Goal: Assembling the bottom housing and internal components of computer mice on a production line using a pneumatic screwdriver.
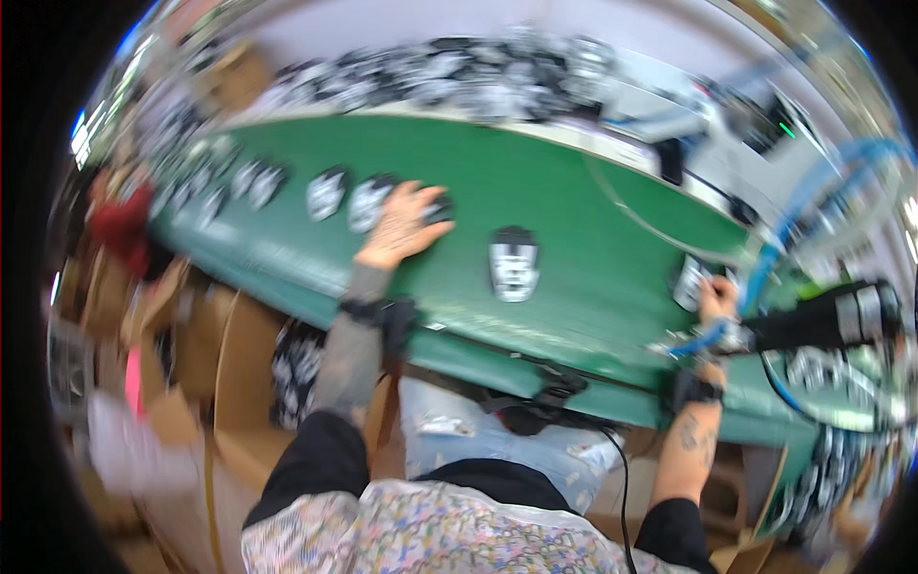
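Motion blurs the picture. My left hand (406, 228) lies with its fingers spread over a dark rounded piece (439, 209) on the green work surface, hiding part of it. Just left of that hand sits a black-and-white rounded piece (365, 205). Another black-and-white piece (514, 266) lies flat between my hands, touched by neither. At the right, my right hand (717, 300) is closed at the edge of a black-and-white piece (686, 284), its fingers bent around that edge.
More such pieces (327, 194) form a row toward the left. A long heap of them (430, 77) lies along the back ledge. Blue tubing (765, 273) and a black machine arm (813, 320) stand by my right forearm. Cardboard boxes (239, 373) stand below left; a person in red (122, 230) is farther left.
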`<state>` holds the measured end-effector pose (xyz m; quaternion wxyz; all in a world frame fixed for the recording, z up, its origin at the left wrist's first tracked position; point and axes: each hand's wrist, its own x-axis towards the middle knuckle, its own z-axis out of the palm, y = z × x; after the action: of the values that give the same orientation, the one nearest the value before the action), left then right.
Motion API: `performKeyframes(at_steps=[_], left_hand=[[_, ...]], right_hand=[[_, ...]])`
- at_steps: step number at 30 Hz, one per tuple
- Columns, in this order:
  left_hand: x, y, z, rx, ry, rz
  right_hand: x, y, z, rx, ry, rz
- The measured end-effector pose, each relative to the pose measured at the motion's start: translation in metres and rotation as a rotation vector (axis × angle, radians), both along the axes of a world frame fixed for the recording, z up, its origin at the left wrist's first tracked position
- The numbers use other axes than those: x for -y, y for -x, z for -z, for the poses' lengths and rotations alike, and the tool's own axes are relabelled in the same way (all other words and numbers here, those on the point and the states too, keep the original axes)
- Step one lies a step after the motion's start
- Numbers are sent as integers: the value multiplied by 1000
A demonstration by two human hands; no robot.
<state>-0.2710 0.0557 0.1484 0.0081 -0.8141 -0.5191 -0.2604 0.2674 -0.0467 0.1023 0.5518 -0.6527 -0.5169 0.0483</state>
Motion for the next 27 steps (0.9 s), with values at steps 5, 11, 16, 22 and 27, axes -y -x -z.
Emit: performKeyframes(at_steps=[5, 11, 16, 22, 27], left_hand=[[57, -31, -33, 183, 67, -190], [104, -134, -20, 102, 20, -176], [97, -150, -14, 46, 95, -153], [89, -129, -31, -2, 294, -222], [74, -116, -25, -19, 185, -208]], right_hand=[[-14, 6, 18, 80, 65, 35], [6, 25, -16, -10, 235, -80], [0, 7, -8, 78, 344, -27], [-10, 8, 0, 136, 374, 17], [8, -27, 19, 196, 136, -250]])
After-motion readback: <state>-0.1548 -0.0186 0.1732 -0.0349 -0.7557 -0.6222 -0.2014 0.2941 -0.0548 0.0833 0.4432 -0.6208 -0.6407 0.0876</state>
